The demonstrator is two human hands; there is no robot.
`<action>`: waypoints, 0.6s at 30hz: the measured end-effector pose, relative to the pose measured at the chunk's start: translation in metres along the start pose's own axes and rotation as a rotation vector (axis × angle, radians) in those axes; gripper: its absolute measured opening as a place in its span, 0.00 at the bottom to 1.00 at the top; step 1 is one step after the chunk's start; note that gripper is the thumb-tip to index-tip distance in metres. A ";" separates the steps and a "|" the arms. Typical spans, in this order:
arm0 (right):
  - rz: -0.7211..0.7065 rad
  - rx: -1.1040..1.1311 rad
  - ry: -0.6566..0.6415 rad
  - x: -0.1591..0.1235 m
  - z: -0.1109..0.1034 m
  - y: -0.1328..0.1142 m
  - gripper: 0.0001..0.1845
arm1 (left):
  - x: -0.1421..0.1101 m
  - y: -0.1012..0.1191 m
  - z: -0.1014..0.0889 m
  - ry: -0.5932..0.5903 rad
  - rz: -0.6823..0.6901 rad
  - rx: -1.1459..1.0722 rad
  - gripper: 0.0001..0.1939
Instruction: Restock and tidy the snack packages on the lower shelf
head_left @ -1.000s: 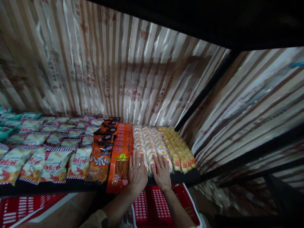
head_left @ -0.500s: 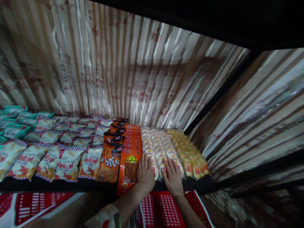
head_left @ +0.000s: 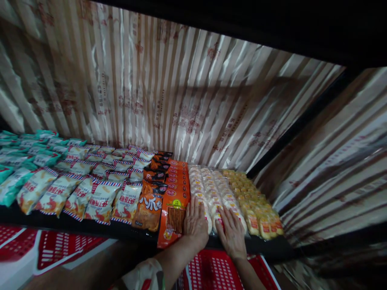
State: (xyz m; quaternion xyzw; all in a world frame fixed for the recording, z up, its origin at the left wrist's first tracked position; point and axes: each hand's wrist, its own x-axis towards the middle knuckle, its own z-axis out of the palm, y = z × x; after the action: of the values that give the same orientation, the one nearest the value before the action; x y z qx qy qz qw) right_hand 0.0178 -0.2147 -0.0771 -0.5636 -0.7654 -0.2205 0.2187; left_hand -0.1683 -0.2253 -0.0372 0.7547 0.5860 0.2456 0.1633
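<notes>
Left hand (head_left: 196,225): fingers straight, unclenched, against orange packets (head_left: 177,193) and white wrapped rounds (head_left: 197,183) | right hand (head_left: 233,233): fingers loosely spread atop white wrapped rounds | these in rows on black shelf (head_left: 266,245), beside yellow packs (head_left: 258,203)

Shop: rows of snack packets (head_left: 173,183)

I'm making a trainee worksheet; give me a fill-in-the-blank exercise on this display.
The bare left hand and bare right hand lie over round, clear-wrapped snacks coloured mainly ____.
Flat orange packets sit immediately to those snacks' ____.
Small yellow wrapped snacks form the visible row's far ____ end.
Slotted plastic baskets below are mainly ____.

White; left; right; red.
</notes>
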 end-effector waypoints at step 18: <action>0.000 -0.021 -0.028 -0.003 0.001 -0.001 0.31 | -0.080 -0.047 -0.105 0.421 0.121 0.198 0.26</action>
State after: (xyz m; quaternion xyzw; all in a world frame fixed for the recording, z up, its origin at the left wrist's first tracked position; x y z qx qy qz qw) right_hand 0.0176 -0.2161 -0.0799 -0.5689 -0.7660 -0.2208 0.2021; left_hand -0.2805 -0.2946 0.0096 0.7329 0.5821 0.3482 -0.0524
